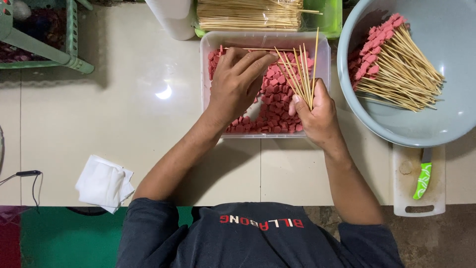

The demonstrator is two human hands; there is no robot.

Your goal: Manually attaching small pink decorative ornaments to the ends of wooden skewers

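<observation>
Person is sitting at a pale bench (124, 99), working over a clear rectangular tub (325, 54) of small red pieces (275, 94). Right hand (317, 116) is gripping a fanned bundle of bamboo skewers (302, 74), grip closed around their lower ends, tips pointing up over the tub. Left hand (238, 82) is reaching down into the red pieces, fingers curled; cannot tell what it has. To the right, a grey basin (446, 64) is holding finished skewers (396, 69); below it a white cutting board (404, 193) with a green-handled knife (423, 181). Packed skewers (248, 15) behind, folded cloth (104, 183) at left.
</observation>
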